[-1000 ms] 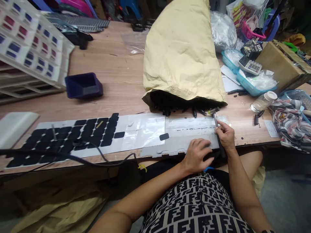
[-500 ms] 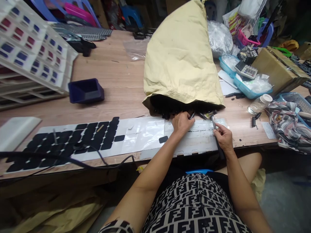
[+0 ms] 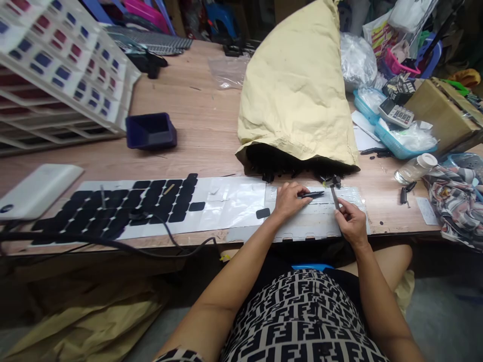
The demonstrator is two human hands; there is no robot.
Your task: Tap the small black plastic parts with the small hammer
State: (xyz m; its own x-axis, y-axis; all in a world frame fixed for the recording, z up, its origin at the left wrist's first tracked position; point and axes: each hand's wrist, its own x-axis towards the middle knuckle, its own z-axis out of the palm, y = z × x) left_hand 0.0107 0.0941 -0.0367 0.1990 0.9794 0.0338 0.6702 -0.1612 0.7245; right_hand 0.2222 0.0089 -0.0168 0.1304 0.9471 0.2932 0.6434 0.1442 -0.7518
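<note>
My left hand (image 3: 291,201) pinches one end of a slim black pen-like piece (image 3: 314,194), low over the clear-covered white strip (image 3: 298,216) along the table's front edge. Its exact kind is too small to tell. In my right hand (image 3: 351,221) is a hammer (image 3: 335,197), gripped by its handle, with its metal head up and away from me, to the right of the black piece. Just beyond both hands lies the open mouth of a large tan paper sack (image 3: 290,95), with small dark pieces spilling at its lip.
Flat black rounded pieces (image 3: 151,201) lie in rows on white sheeting at left, crossed by a black cable (image 3: 113,247). A dark purple bin (image 3: 151,131) and white crate (image 3: 75,65) stand behind. Blue baskets (image 3: 405,141), a jar (image 3: 415,168) and patterned cloth (image 3: 453,201) are at right.
My left hand has drawn back slightly from the sack's mouth, and the black piece now shows pointing right. The hammer stays in my right hand. The whole view has shifted somewhat.
</note>
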